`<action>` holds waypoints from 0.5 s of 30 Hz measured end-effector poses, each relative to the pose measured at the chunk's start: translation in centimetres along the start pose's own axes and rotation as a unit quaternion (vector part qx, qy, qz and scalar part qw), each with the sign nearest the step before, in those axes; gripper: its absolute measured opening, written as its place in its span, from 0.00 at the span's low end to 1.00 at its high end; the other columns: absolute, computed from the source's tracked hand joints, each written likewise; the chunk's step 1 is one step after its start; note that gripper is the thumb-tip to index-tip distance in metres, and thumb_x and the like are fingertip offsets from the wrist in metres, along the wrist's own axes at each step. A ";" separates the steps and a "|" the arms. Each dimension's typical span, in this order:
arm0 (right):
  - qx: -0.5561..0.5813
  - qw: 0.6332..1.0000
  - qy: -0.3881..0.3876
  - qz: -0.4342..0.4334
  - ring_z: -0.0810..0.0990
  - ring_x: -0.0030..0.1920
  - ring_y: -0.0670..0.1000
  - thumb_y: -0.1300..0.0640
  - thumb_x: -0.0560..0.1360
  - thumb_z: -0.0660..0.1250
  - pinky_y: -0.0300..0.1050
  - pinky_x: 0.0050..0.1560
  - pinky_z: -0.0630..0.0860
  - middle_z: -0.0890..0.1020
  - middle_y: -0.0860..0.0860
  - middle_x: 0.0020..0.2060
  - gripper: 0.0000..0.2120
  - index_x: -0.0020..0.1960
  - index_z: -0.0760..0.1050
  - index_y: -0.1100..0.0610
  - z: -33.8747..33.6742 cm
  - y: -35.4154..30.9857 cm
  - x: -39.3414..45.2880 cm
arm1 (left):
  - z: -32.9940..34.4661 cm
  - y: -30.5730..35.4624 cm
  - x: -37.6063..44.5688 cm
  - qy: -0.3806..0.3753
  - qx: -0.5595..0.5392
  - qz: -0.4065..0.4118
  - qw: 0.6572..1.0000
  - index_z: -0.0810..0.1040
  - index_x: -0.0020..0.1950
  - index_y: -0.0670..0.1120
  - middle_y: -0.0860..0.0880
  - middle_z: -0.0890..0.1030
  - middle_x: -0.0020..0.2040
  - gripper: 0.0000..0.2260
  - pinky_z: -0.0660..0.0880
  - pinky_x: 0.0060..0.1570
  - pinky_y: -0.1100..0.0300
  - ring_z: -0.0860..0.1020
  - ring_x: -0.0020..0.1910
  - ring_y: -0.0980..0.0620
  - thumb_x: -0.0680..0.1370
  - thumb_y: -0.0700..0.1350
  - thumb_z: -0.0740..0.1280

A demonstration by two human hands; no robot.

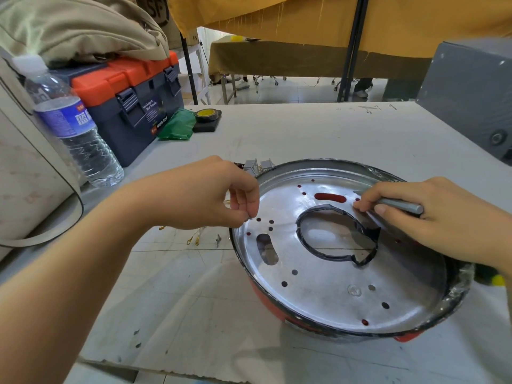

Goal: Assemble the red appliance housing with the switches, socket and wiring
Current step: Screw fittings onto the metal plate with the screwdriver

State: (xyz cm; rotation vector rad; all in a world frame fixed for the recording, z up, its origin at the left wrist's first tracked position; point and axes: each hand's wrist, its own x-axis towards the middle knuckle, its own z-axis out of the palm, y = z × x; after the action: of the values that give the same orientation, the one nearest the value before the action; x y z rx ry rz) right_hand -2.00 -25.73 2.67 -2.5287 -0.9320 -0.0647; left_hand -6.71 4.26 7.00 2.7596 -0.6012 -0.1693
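Note:
The red appliance housing (pixel 273 303) lies on the white table, its round silver metal plate (pixel 327 284) facing up with several holes and a black-edged central opening (pixel 336 239). My left hand (pixel 221 194) hovers over the plate's left rim, fingertips pinched on something too small to make out. My right hand (pixel 432 214) grips a grey metal tool (pixel 399 205), its tip near a hole by the red slot (pixel 329 197). Grey switch parts (pixel 259 164) sit behind the rim. Wires with gold ring terminals (pixel 194 239) lie left of the housing.
A water bottle (pixel 74 128) and a navy-orange toolbox (pixel 133 98) stand at the left. A tape roll (pixel 207 115) and a green bag (pixel 177 126) lie behind. A grey box (pixel 471 92) stands at the right. The table's front edge is close.

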 end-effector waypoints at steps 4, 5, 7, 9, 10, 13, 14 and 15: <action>0.007 1.000 0.003 0.015 0.78 0.37 0.39 0.46 0.73 0.56 0.32 0.39 0.72 0.83 0.42 0.37 0.10 0.48 0.76 0.37 0.1 -0.1 0.2 | 0.4 0.7 0.1 -0.009 -0.005 0.018 1.000 0.82 0.44 0.57 0.58 0.81 0.40 0.08 0.68 0.39 0.73 0.76 0.43 0.62 0.74 0.44 0.66; 0.006 1.000 0.002 0.019 0.78 0.40 0.39 0.45 0.73 0.56 0.34 0.41 0.73 0.83 0.43 0.39 0.10 0.49 0.75 0.37 0.1 -0.1 0.2 | 0.6 0.9 0.2 -0.009 -0.009 0.021 1.000 0.82 0.44 0.57 0.58 0.81 0.40 0.08 0.68 0.39 0.72 0.76 0.43 0.62 0.74 0.44 0.66; 0.000 1.000 -0.004 0.026 0.78 0.42 0.41 0.45 0.74 0.56 0.37 0.41 0.75 0.83 0.44 0.41 0.10 0.49 0.74 0.37 0.1 -0.3 0.1 | 0.9 1.3 0.4 -0.008 -0.021 0.027 0.999 0.82 0.43 0.57 0.58 0.81 0.40 0.08 0.69 0.41 0.72 0.76 0.44 0.62 0.73 0.45 0.66; -0.007 1.000 -0.009 0.029 0.79 0.41 0.45 0.47 0.75 0.57 0.39 0.42 0.76 0.83 0.45 0.42 0.09 0.49 0.75 0.38 0.1 -0.3 0.0 | 1.2 1.9 0.6 -0.012 -0.039 0.037 0.998 0.82 0.43 0.57 0.59 0.82 0.41 0.07 0.70 0.42 0.71 0.77 0.45 0.61 0.73 0.45 0.67; -0.009 0.999 -0.008 0.030 0.79 0.40 0.46 0.49 0.76 0.57 0.39 0.42 0.75 0.83 0.45 0.41 0.09 0.50 0.75 0.39 0.1 -0.3 0.0 | 1.3 2.2 0.7 -0.015 -0.051 0.046 0.998 0.81 0.42 0.57 0.59 0.82 0.40 0.07 0.70 0.42 0.71 0.77 0.44 0.61 0.73 0.45 0.68; -0.009 0.999 -0.002 0.031 0.79 0.36 0.46 0.53 0.78 0.59 0.34 0.41 0.72 0.83 0.45 0.39 0.08 0.49 0.76 0.42 0.2 -0.4 -0.2 | 1.9 3.4 1.2 -0.029 -0.080 0.079 0.993 0.82 0.42 0.56 0.58 0.82 0.39 0.07 0.72 0.43 0.66 0.78 0.43 0.57 0.73 0.43 0.69; -0.008 0.999 0.001 0.031 0.78 0.36 0.45 0.54 0.78 0.60 0.32 0.39 0.71 0.82 0.44 0.38 0.08 0.49 0.76 0.42 0.2 -0.4 -0.3 | 2.1 3.7 1.4 -0.035 -0.087 0.088 0.992 0.82 0.43 0.56 0.58 0.82 0.39 0.07 0.72 0.43 0.65 0.78 0.43 0.57 0.74 0.43 0.69; -0.007 0.999 0.004 0.031 0.78 0.36 0.43 0.54 0.78 0.60 0.30 0.38 0.71 0.82 0.43 0.37 0.09 0.49 0.76 0.43 0.2 -0.4 -0.3 | 2.3 4.1 1.6 -0.039 -0.094 0.095 0.990 0.82 0.43 0.56 0.58 0.81 0.39 0.07 0.71 0.41 0.67 0.78 0.42 0.57 0.74 0.43 0.68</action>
State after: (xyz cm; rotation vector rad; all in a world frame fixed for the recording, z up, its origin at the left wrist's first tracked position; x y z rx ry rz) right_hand -2.50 -25.56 2.59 -2.5661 -0.8521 -0.0626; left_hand -7.23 -0.58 6.03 2.5081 -0.8193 -0.2768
